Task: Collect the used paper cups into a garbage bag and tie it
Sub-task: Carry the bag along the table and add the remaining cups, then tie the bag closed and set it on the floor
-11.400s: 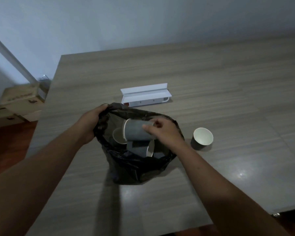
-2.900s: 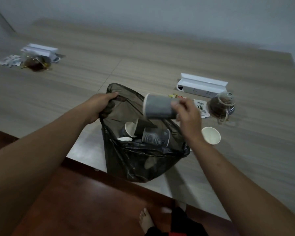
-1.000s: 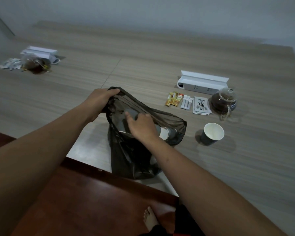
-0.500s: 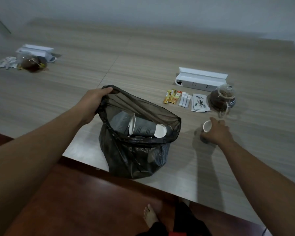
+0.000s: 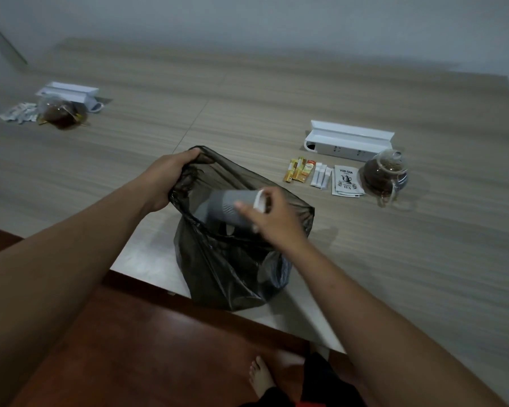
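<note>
A black garbage bag [image 5: 232, 274] stands at the near edge of the wooden table [image 5: 394, 259], its mouth held wide. My left hand [image 5: 165, 177] grips the bag's rim at its far left. My right hand [image 5: 272, 220] holds a grey ribbed paper cup [image 5: 224, 208] on its side over the bag's mouth, white rim toward the right. The cups lower in the bag are hidden by this cup and my hand.
A glass teapot [image 5: 384, 174] with dark tea, tea sachets [image 5: 346, 180], sticks [image 5: 300, 170] and a white power strip box [image 5: 347, 139] lie right of the bag. A second teapot [image 5: 62, 113] and white box [image 5: 68, 91] sit far left. My bare foot [image 5: 260, 377] shows on the floor below.
My right hand picked the cup up from the table beside the teapot and carried it left over the bag's mouth. My left hand kept hold of the rim.
</note>
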{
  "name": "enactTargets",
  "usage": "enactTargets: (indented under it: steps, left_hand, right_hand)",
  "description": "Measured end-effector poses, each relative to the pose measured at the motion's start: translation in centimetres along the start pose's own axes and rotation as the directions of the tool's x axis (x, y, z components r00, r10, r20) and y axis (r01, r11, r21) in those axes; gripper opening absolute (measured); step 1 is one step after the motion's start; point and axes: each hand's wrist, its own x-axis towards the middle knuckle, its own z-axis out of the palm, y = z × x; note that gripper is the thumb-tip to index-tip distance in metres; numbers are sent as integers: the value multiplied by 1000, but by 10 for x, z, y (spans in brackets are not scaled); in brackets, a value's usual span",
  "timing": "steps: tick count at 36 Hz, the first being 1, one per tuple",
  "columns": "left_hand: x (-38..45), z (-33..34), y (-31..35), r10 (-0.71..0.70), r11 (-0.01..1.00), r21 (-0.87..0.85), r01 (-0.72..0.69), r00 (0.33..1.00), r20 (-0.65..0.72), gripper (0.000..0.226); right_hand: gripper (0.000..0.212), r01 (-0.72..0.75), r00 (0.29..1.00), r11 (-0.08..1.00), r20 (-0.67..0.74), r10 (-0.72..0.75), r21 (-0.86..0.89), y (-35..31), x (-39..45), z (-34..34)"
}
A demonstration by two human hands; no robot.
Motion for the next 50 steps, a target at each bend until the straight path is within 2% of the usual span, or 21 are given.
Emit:
enactTargets:
  steps: [2,5,7,9,11,13,14,15,16,17,19,21,23,25,28,30,34,39,44,47,50]
  left_hand:
    - [-2,0,1,-12,1000,0,12,1000,6,31]
    - [-6,3,4,2,1000,-27,-1,1000,4,30]
    - [-6,2,3,8,1000,-30,-8,1000,18,28]
    - [-6,-1,1,12,999,-36,-11,1000,26,30]
    - [-6,-3,0,8,998,-58,-6,999,44,34]
    - [-7,-3,-3,13,996,-88,-8,998,59,35]
    - [-7,-2,-3,17,994,-106,-10,998,66,33]
    - [-7,-1,-4,23,992,-123,-14,997,70,31]
    - [-7,0,-4,28,990,-141,-18,997,69,29]
    - [-6,0,-6,31,988,-153,-20,997,70,29]
    - [-6,2,-6,34,985,-172,-21,997,73,30]
    - [-7,4,-6,38,986,-168,-24,996,77,32]
    - [-8,3,-6,46,986,-161,-34,996,72,36]
    - [-9,1,-4,62,987,-152,-53,996,60,35]
    - [-12,4,1,65,983,-173,-54,996,62,30]
    - [-14,11,6,44,979,-203,-26,995,89,29]
    - [0,27,8,21,976,-219,14,987,158,28]
    - [5,78,13,8,966,-252,58,967,253,21]
    - [3,125,25,-13,995,-86,41,952,306,8]
    - [11,149,30,-11,998,69,-11,952,306,16]
    - [16,165,33,1,995,99,-34,946,323,23]
  right_hand:
    - [76,53,996,986,73,-42,-159,-3,-2,24]
    - [88,226,974,835,116,-194,-502,0,-5,39]
    - [75,230,963,842,-11,-270,-488,8,-3,31]
    - [58,156,926,896,-255,-279,-416,22,5,11]
    - [58,-43,894,910,-422,-148,-412,39,19,-17]
    - [74,-341,877,880,-448,172,-330,62,36,-42]
    - [82,-475,839,850,-408,360,-227,71,44,-51]
    - [85,-585,780,808,-317,539,-66,76,48,-56]
    - [80,-658,723,745,-188,665,108,81,51,-57]
    - [63,-710,673,659,-37,739,249,82,50,-56]
    - [29,-755,634,559,164,755,343,88,48,-49]
    - [14,-730,665,580,178,726,362,95,48,-38]
    - [12,-641,721,640,47,692,424,100,52,-31]
    - [13,-541,739,683,-110,665,492,100,57,-33]
    - [14,-407,770,728,-222,598,552,93,56,-50]
    - [15,-314,794,791,-311,522,525,87,49,-72]
    - [12,-146,827,931,-475,300,335,77,24,-122]
    - [10,-76,760,973,-619,197,217,75,-14,-196]
    - [19,-106,672,983,-718,183,151,82,-48,-268]
    - [26,-97,639,986,-751,164,132,86,-71,-313]
    - [24,9,622,985,-772,131,174,88,-91,-345]
